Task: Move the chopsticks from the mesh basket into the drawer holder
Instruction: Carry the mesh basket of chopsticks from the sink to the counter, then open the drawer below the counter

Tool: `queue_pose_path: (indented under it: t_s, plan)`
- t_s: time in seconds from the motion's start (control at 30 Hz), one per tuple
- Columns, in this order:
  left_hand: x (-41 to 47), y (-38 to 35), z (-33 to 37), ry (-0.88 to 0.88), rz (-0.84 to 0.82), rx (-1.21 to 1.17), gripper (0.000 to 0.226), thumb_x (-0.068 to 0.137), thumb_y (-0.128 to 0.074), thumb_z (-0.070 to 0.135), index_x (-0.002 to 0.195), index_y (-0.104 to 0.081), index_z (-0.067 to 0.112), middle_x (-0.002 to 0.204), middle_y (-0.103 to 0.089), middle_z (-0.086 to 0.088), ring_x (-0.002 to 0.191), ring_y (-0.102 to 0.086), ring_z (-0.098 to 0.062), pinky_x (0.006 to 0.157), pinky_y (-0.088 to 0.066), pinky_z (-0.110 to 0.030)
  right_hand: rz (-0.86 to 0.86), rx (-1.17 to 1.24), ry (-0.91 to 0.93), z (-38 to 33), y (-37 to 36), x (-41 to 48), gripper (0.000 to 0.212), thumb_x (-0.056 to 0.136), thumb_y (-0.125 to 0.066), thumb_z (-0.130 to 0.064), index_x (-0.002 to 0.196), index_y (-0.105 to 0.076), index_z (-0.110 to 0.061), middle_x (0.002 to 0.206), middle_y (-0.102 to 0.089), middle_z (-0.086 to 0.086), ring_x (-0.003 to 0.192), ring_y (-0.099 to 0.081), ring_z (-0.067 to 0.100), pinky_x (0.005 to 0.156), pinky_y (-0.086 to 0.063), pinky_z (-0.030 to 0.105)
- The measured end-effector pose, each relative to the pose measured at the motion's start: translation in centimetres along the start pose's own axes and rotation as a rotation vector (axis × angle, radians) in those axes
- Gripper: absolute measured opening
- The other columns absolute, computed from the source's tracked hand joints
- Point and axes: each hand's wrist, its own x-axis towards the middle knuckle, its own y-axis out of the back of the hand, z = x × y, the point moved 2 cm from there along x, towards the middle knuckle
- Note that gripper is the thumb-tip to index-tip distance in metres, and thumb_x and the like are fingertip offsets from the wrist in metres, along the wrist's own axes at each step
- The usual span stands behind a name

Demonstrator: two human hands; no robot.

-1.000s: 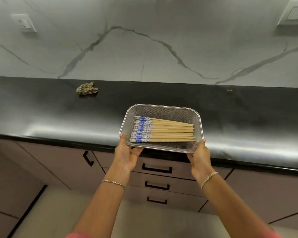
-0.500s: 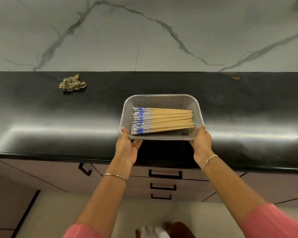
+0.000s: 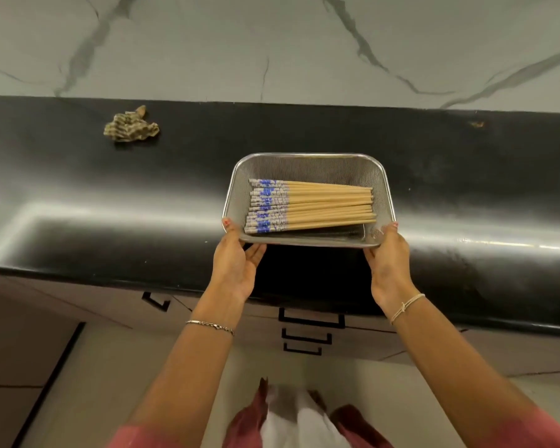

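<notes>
A rectangular metal mesh basket point(image 3: 307, 164) is over the black countertop point(image 3: 110, 205), tilted slightly with its near edge raised. Inside lie several wooden chopsticks point(image 3: 320, 205) with blue-and-white patterned ends pointing left. My left hand point(image 3: 236, 263) grips the basket's near left corner, thumb over the rim. My right hand point(image 3: 390, 260) holds the near right corner the same way. Below the counter edge, a stack of three closed drawers with black handles point(image 3: 311, 321) sits between my arms. No drawer holder is visible.
A crumpled striped cloth point(image 3: 131, 127) lies at the back left of the counter. A marble backsplash point(image 3: 272, 43) rises behind. Another cabinet handle point(image 3: 156, 300) shows at left. My feet stand on the pale floor below.
The basket has moved from the counter's front edge farther in over the countertop, both hands still on it. The view has tilted down and closer to the counter.
</notes>
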Motion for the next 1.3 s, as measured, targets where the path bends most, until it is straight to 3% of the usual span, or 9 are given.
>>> queue_pose_path:
  t_s: [0.13, 0.2, 0.37, 0.57, 0.77, 0.9, 1.03, 1.2, 1.3]
  plan:
    - [-1.1, 0.7, -0.4, -0.044, -0.007, 0.043, 0.051, 0.098, -0.038, 0.051, 0.129, -0.055, 0.015, 0.121, -0.066, -0.007, 0.109, -0.064, -0.026, 0.097, -0.050, -0.036, 0.161, -0.148, 0.296, 1.1, 1.4, -2.6, 0.033, 0.101, -0.040, -0.029, 0.131, -0.043, -0.016, 0.121, -0.052, -0.002, 0.114, -0.051, 0.013, 0.104, -0.040, 0.030]
    - [-2.3, 1.7, -0.8, -0.098, 0.036, 0.122, 0.045, 0.100, -0.034, 0.048, 0.122, -0.057, 0.016, 0.115, -0.065, -0.005, 0.103, -0.066, -0.023, 0.090, -0.053, -0.035, 0.177, -0.235, 0.528, 2.3, 2.5, -4.7, 0.030, 0.099, -0.043, -0.024, 0.126, -0.044, -0.012, 0.111, -0.048, -0.005, 0.104, -0.049, 0.010, 0.097, -0.040, 0.024]
    - [-5.4, 6.2, -3.0, -0.230, 0.026, 0.363, 0.027, 0.104, -0.036, 0.022, 0.093, -0.059, 0.011, 0.082, -0.060, -0.005, 0.075, -0.060, -0.016, 0.073, -0.052, -0.030, -0.141, -0.757, 0.833, 8.6, 5.6, -8.7, 0.019, 0.097, -0.040, -0.030, 0.105, -0.055, -0.021, 0.107, -0.048, -0.006, 0.098, -0.050, 0.018, 0.084, -0.042, 0.026]
    - [-4.5, 11.2, -6.7, -0.107, -0.114, 0.807, 0.019, 0.097, -0.044, 0.001, 0.096, -0.060, 0.013, 0.098, -0.065, -0.006, 0.092, -0.061, -0.017, 0.080, -0.050, -0.021, -0.459, -1.440, 0.983, 13.4, 4.7, -9.2, 0.033, 0.095, -0.040, -0.028, 0.113, -0.065, -0.013, 0.120, -0.059, 0.005, 0.109, -0.057, 0.022, 0.090, -0.051, 0.035]
    - [-2.6, 13.0, -7.4, -0.130, -0.216, 1.209, 0.021, 0.097, -0.051, 0.013, 0.117, -0.056, 0.013, 0.116, -0.062, -0.006, 0.098, -0.058, -0.015, 0.084, -0.044, -0.023, -0.560, -1.698, 0.574, 15.6, 3.8, -6.5, 0.046, 0.096, -0.046, -0.028, 0.140, -0.041, -0.019, 0.143, -0.047, 0.005, 0.125, -0.050, 0.026, 0.105, -0.044, 0.036]
    - [-2.6, 13.5, -7.7, -0.169, -0.313, 1.390, 0.035, 0.097, -0.052, 0.017, 0.132, -0.050, 0.014, 0.122, -0.057, -0.003, 0.099, -0.057, -0.012, 0.085, -0.045, -0.021, -0.525, -1.766, 0.403, 16.1, 3.3, -5.2, 0.048, 0.097, -0.048, -0.029, 0.143, -0.038, -0.018, 0.146, -0.046, 0.007, 0.131, -0.046, 0.028, 0.109, -0.040, 0.038]
    - [-2.9, 14.2, -8.0, -0.290, -0.403, 1.514, 0.039, 0.096, -0.053, 0.019, 0.134, -0.049, 0.016, 0.132, -0.051, -0.007, 0.116, -0.053, -0.020, 0.090, -0.037, -0.019, -0.474, -1.779, 0.366, 16.4, 2.2, -5.1, 0.042, 0.100, -0.040, -0.029, 0.139, -0.043, -0.012, 0.140, -0.050, 0.013, 0.126, -0.048, 0.033, 0.104, -0.043, 0.039]
    - [-4.5, 14.6, -8.4, -0.346, -0.463, 1.513, 0.037, 0.094, -0.050, 0.011, 0.130, -0.051, 0.019, 0.131, -0.046, -0.004, 0.090, -0.054, -0.011, 0.077, -0.042, -0.018, -0.418, -1.785, 0.328, 16.9, 2.3, -5.7, 0.037, 0.102, -0.036, -0.029, 0.131, -0.050, -0.010, 0.128, -0.058, 0.014, 0.114, -0.056, 0.032, 0.092, -0.047, 0.037]
    - [-5.1, 14.8, -8.7, -0.396, -0.449, 1.507, 0.033, 0.093, -0.050, 0.010, 0.125, -0.054, 0.019, 0.129, -0.048, -0.003, 0.105, -0.050, -0.012, 0.083, -0.039, -0.018, -0.395, -1.778, 0.388, 17.4, 2.9, -6.9, 0.034, 0.102, -0.036, -0.029, 0.122, -0.055, -0.009, 0.117, -0.063, 0.014, 0.103, -0.061, 0.030, 0.085, -0.050, 0.037]
